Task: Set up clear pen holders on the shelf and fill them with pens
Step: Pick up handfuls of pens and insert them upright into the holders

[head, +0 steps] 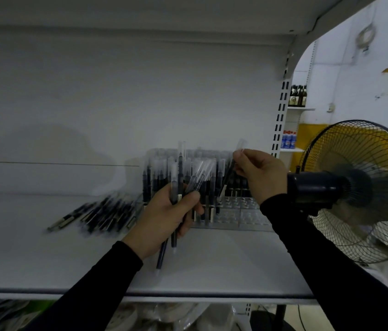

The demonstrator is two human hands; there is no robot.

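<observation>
- The left hand (pixel 164 216) is gripping a bunch of pens (pixel 178 187), fingers curled tight around them.
- The right hand (pixel 259 173) is pinching one pen (pixel 230 174) above the clear holder (pixel 240 215), which is sitting far right on the shelf (pixel 45 259).
- The bunch is looking loose, so a pen could be slipping out and rolling off the near edge.
- The fan (pixel 360 187) is standing close to the right arm, so room there is looking tight.
- More loose pens (pixel 97 213) are lying to the left, with open room nearer.
</observation>
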